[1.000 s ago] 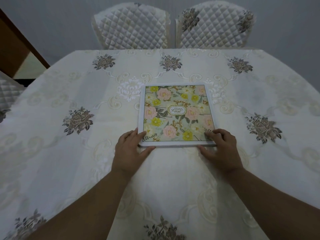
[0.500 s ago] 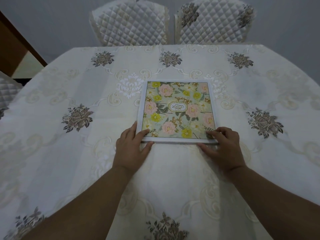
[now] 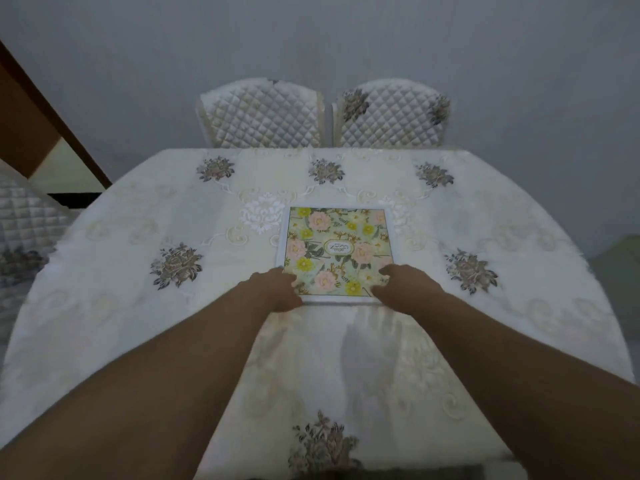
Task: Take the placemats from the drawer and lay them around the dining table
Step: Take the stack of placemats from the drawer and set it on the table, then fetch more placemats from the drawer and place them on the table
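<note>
- Here I am looking down over a counter [image 3: 104, 306] that is wearing a cream embroidered cloth with grey rose motifs.
- A floral placemat [image 3: 336, 251], white-bordered with pink and yellow flowers, is lying flat near the middle of the counter, slightly toward the far side.
- My left hand [image 3: 277, 289] is resting on the near left corner of the placemat, fingers spread over its edge; the blur is keeping me from telling whether it is gripping or only pressing.
- My right hand [image 3: 398, 285] is sitting at the near right corner, fingers curled onto the border; I cannot tell whether it is pinching the mat.
- Both forearms are reaching out across the cloth from the near edge.
- Two quilted chairs [image 3: 259, 116] are standing side by side at the far end of the counter, against a grey wall.
- Another quilted chair back [image 3: 24, 216] is showing at the left edge.
</note>
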